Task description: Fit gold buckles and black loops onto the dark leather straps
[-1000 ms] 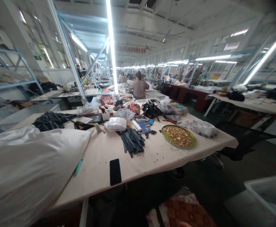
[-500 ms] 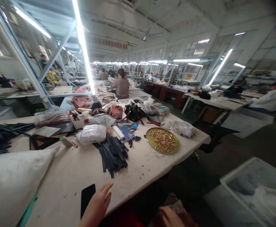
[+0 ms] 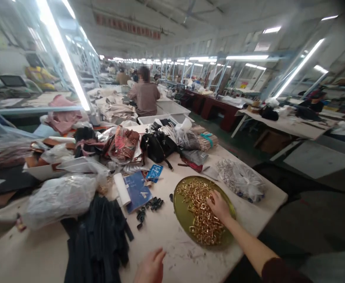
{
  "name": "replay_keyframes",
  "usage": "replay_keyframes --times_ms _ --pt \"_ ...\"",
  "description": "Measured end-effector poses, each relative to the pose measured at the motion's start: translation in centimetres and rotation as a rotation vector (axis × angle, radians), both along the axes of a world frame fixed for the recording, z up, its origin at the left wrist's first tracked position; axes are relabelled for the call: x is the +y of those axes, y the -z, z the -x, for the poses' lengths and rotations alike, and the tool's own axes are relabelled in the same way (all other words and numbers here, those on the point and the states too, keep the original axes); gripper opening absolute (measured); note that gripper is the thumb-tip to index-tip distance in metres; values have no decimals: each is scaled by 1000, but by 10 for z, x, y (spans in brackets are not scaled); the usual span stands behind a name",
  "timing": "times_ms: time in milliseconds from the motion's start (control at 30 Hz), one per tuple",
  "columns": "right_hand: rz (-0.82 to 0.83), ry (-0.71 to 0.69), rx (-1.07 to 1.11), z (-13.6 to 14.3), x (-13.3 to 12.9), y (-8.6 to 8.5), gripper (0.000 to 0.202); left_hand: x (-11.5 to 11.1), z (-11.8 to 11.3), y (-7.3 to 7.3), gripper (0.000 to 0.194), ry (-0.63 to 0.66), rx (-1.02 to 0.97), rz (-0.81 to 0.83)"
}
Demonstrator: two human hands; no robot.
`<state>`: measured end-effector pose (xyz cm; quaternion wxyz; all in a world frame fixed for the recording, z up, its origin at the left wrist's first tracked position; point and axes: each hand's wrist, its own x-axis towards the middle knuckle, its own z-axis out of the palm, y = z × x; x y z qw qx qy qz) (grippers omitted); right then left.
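My right hand (image 3: 219, 206) reaches over the round gold-green tray (image 3: 181, 222). Its fingers are a little apart and touch a heap of small gold metal buckles (image 3: 206, 230); nothing shows lifted between them. Low in the view, my left hand (image 3: 151, 267) is partly cut off by the lower edge. It hovers near the table edge with fingers stretched out, holding nothing. To its left lies a bundle of dark fabric strips (image 3: 98, 239). Small black pieces (image 3: 153, 204) are scattered between the strips and the tray.
A blue booklet (image 3: 137, 192) and white roll (image 3: 121, 189) lie behind the black pieces. Plastic bags (image 3: 61, 196), a black bag (image 3: 157, 145) and a clear bag of small parts (image 3: 240, 179) crowd the table. A person (image 3: 145, 96) sits beyond.
My right hand has moved from my lap up to the buckles in the tray. The view has shifted closer to the tray, and the black phone has left the picture.
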<state>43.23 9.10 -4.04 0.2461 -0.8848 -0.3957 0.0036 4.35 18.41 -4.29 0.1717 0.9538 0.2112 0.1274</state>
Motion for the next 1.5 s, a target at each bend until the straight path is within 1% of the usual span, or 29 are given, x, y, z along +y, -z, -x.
replay_keyframes --times_ms 67,100,133,167,200,233,267,300,333,367,400,433,500,600,700,833,933,1000,1067,1100,1200,1267,1300,1367,1500 --pt "44 -39 -5 -58 17 10 60 0 -69 -7 43 52 47 18" --pt "64 -73 1 -79 23 18 61 3 -102 -11 41 51 53 20" --pt "81 -115 10 -96 28 26 60 9 -135 -14 40 30 47 15" --pt "93 -158 21 -108 32 36 59 17 -166 -16 40 45 47 23" --pt "99 -200 31 -115 34 45 57 28 -196 -16 41 59 45 32" --pt "102 -237 41 -118 35 53 55 39 -224 -15 42 40 34 38" --pt "104 -269 49 -117 35 61 53 51 -250 -12 44 13 17 39" --pt "101 -297 55 -115 34 66 52 62 -272 -9 46 13 0 36" --pt "92 -320 58 -110 33 70 51 72 -291 -4 50 26 -5 42" --pt "80 -342 58 -105 32 73 50 81 -305 1 53 6 4 57" --pt "64 -365 55 -99 31 73 48 87 -314 6 55 1 10 66" --pt "48 -390 50 -92 31 73 46 91 -319 11 55 -4 10 69" --pt "31 -441 40 -79 32 70 45 91 -316 20 50 -11 -10 55" --pt "48 -501 29 -61 33 66 45 81 -296 26 42 -17 -47 14" --pt "65 -545 15 -47 30 67 46 66 -274 27 40 -28 -52 -4" --pt "100 -621 -13 -35 27 72 49 49 -253 27 38 -51 -39 -8" --pt "134 -658 -19 -33 22 66 54 37 -233 24 38 -106 -51 -61" --pt "99 -603 -32 -38 8 59 61 25 -213 21 40 -191 -58 -88" --pt "35 -500 -45 -46 -18 56 66 11 -191 21 41 -299 -50 -96" --pt "5 -447 -46 -50 -34 57 68 4 -181 22 43 -345 -38 -92" --pt "-33 -291 -43 -50 -82 71 69 -15 -160 29 49 -427 8 -72" --pt "-27 -186 -57 -38 -99 81 70 -24 -157 34 51 -457 29 -68" --pt "-16 -151 -67 -30 -101 84 70 -27 -159 35 51 -472 38 -67" --pt "-17 -102 -99 -12 -96 85 70 -31 -166 37 52 -504 57 -68" --pt "-53 -15 -118 18 -70 77 71 -33 -182 39 54 -558 98 -78"
